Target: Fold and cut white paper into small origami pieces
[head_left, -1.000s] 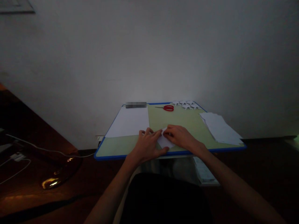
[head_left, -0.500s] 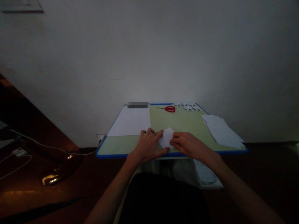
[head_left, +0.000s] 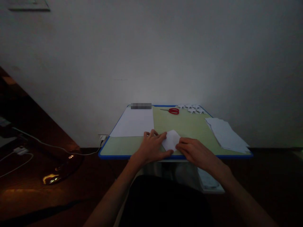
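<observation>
A small folded white paper (head_left: 172,140) lies near the front edge of a green board with a blue rim (head_left: 189,126). My left hand (head_left: 151,147) rests flat on the paper's left side, fingers stretched out and pressing it down. On the paper's lower right edge sits my right hand (head_left: 194,151), its fingers curled onto the fold. Both forearms reach in from the bottom of the view.
A large white sheet (head_left: 133,123) covers the board's left part. Red scissors (head_left: 172,111) and several small folded paper pieces (head_left: 193,108) lie at the far edge. A stack of white sheets (head_left: 226,134) sits at the right. White cables (head_left: 35,143) cross the dark wood at left.
My right hand has slid back and to the right off the top of the folded paper, leaving more of it uncovered. The left hand stays pressed in place.
</observation>
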Demonstrator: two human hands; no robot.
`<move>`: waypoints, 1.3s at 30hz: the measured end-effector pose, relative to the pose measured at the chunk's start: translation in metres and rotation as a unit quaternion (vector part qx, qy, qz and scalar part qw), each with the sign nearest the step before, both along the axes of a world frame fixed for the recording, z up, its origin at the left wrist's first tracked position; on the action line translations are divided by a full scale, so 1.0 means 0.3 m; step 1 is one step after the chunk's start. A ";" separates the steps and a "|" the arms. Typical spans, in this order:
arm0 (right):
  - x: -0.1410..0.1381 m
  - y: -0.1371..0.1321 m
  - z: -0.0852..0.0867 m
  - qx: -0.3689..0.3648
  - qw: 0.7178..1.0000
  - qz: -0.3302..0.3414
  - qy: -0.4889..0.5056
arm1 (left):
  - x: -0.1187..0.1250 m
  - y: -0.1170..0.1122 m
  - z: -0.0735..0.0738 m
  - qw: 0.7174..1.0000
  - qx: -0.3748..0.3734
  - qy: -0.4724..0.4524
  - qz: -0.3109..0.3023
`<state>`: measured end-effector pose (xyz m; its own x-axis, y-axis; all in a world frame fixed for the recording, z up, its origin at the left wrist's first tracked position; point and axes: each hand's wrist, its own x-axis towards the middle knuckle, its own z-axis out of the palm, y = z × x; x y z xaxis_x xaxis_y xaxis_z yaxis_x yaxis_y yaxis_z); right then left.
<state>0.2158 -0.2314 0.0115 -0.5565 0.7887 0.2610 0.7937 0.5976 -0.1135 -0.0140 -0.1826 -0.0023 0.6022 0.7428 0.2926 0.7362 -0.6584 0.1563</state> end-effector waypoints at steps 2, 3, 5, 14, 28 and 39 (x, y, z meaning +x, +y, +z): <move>-0.011 0.026 0.000 0.004 1.000 0.001 0.002 | 0.000 0.001 0.001 1.000 0.001 0.000 -0.005; -0.017 0.043 -0.001 0.005 1.000 0.002 0.004 | 0.000 0.001 0.002 1.000 0.000 0.000 -0.005; -0.032 0.080 -0.004 0.007 1.000 0.003 0.006 | 0.000 0.002 0.003 1.000 -0.001 -0.001 -0.002; -0.049 0.105 -0.017 0.011 1.000 -0.018 0.008 | -0.003 0.004 -0.012 1.000 0.004 -0.010 0.000; 0.011 -0.035 -0.005 0.001 1.000 -0.018 0.002 | -0.007 0.007 -0.022 1.000 0.016 -0.008 -0.001; -0.010 -0.038 -0.041 0.061 0.997 -0.051 0.008 | -0.001 -0.013 -0.001 0.999 0.041 0.008 -0.017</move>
